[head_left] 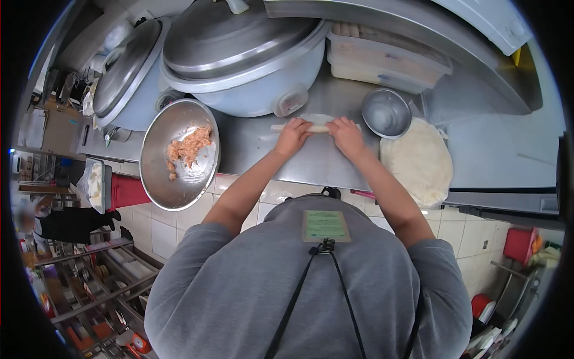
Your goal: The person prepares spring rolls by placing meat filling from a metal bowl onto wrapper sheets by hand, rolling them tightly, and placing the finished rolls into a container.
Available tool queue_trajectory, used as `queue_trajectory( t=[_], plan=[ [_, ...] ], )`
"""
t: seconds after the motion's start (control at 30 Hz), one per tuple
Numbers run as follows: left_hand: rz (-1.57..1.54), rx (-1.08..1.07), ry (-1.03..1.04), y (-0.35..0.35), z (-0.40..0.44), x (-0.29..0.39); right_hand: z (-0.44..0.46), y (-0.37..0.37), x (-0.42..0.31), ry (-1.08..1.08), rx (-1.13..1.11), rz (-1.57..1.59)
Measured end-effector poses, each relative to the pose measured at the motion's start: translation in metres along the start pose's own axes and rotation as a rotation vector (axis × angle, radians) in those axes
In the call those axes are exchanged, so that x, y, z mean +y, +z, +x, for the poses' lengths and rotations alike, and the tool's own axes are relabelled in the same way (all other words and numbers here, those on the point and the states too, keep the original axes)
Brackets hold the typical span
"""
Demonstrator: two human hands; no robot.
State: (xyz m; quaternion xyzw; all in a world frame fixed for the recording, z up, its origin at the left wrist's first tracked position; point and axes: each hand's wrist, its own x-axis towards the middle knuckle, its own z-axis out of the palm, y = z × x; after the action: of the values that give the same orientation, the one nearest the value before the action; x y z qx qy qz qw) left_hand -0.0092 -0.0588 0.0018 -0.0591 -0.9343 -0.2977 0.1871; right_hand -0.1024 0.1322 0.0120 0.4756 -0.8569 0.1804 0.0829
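Both my hands are on a pale rolling pin (318, 128) that lies crosswise on the steel counter (251, 140). My left hand (293, 135) rests on its left part and my right hand (345, 134) on its right part, fingers curled over it. Flat pale dough (315, 118) shows just behind and under the pin. A large steel bowl (154, 155) with orange-pink minced filling (190, 145) stands to the left. Right of my right hand is a small metal bowl (386, 112), beside a big mound of pale dough (418, 158).
Two large lidded cookers (257, 90) (134, 102) stand at the back left. A clear plastic container (382, 63) is at the back right. A red bin (128, 191) stands below the counter's left side. A person in dark clothes (75, 224) is at the far left.
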Motion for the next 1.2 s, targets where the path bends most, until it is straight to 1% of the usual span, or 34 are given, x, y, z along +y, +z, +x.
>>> queue_trajectory(
  t=[0.07,0.2,0.27,0.33,0.37,0.4,0.43,0.47,0.5,0.53,0.57,0.63,0.67,0.7,0.77,0.8,0.83,0.87,0.9,0.93,0.97,1.0,1.03,1.07,1.13,1.17,1.2],
  plan=[
    [-0.032,0.069,0.068,-0.002,-0.014,0.010,-0.015,0.002,-0.006,0.004,-0.026,0.029],
    [-0.021,0.037,0.040,-0.009,-0.041,0.030,-0.041,0.000,-0.019,-0.051,0.012,0.029],
    [-0.035,0.057,0.080,-0.010,-0.049,0.033,-0.045,-0.011,-0.018,-0.082,-0.016,0.129],
    [-0.003,0.081,0.090,-0.008,-0.052,0.029,-0.033,-0.062,-0.008,0.104,-0.111,0.133],
    [0.022,0.093,0.107,-0.005,-0.055,0.027,-0.028,-0.086,0.001,0.131,0.010,0.105],
    [0.042,0.107,0.078,0.000,-0.057,0.025,-0.025,-0.099,0.016,0.156,0.131,0.082],
    [0.023,0.086,0.060,0.006,-0.057,0.021,-0.031,-0.094,0.043,0.201,0.118,-0.152],
    [0.003,0.065,0.041,0.009,-0.058,0.018,-0.035,-0.094,0.065,0.241,0.019,-0.272],
    [0.022,0.078,0.015,0.007,-0.059,0.018,-0.040,-0.094,0.076,0.279,-0.043,-0.298],
    [-0.024,0.068,0.034,0.004,-0.058,0.018,-0.041,-0.097,0.076,0.321,-0.103,-0.328],
    [-0.077,0.056,0.056,0.003,-0.059,0.020,-0.041,-0.099,0.076,0.300,-0.108,-0.319],
    [-0.066,0.061,0.058,0.000,-0.058,0.018,-0.036,-0.113,0.071,0.399,-0.428,-0.347],
    [-0.056,0.046,0.068,0.000,-0.059,0.018,-0.040,-0.106,0.080,0.359,-0.344,-0.317],
    [-0.049,0.028,0.080,0.001,-0.059,0.019,-0.036,-0.111,0.079,0.353,-0.350,-0.318],
    [-0.028,0.002,0.070,-0.008,-0.058,0.022,-0.023,-0.126,0.076,0.482,-0.310,-0.124],
    [-0.007,-0.025,0.065,-0.011,-0.059,0.022,-0.018,-0.122,0.080,0.487,-0.318,-0.131],
    [-0.021,-0.027,0.065,-0.012,-0.062,0.017,-0.013,-0.116,0.084,0.405,-0.249,0.198],
    [0.050,-0.007,0.019,-0.017,-0.065,0.010,-0.010,-0.110,0.088,0.321,-0.169,0.523],
    [0.121,0.010,-0.024,-0.020,-0.070,0.005,-0.003,-0.101,0.069,0.168,-0.174,0.608],
    [0.108,0.004,-0.018,-0.028,-0.073,0.006,-0.003,-0.070,0.053,0.083,-0.118,0.647],
    [0.126,0.061,-0.035,-0.041,-0.074,0.011,0.005,-0.049,0.038,-0.018,-0.237,0.639],
    [0.147,0.119,-0.054,-0.048,-0.075,0.013,0.011,-0.044,0.006,-0.068,-0.377,0.528],
    [0.141,0.118,-0.053,-0.047,-0.077,0.011,0.016,-0.043,-0.015,-0.122,-0.514,0.416],
    [0.157,0.119,-0.059,-0.046,-0.080,0.008,0.012,-0.038,-0.012,-0.119,-0.517,0.415],
    [0.176,0.117,-0.065,-0.044,-0.083,0.005,0.005,-0.026,-0.009,-0.434,-0.438,0.116],
    [0.182,0.126,-0.074,-0.042,-0.084,0.005,0.002,-0.029,0.004,-0.434,-0.437,0.117],
    [0.188,0.135,-0.087,-0.042,-0.085,0.004,-0.002,-0.039,0.021,-0.473,-0.511,0.053]
  ],
)
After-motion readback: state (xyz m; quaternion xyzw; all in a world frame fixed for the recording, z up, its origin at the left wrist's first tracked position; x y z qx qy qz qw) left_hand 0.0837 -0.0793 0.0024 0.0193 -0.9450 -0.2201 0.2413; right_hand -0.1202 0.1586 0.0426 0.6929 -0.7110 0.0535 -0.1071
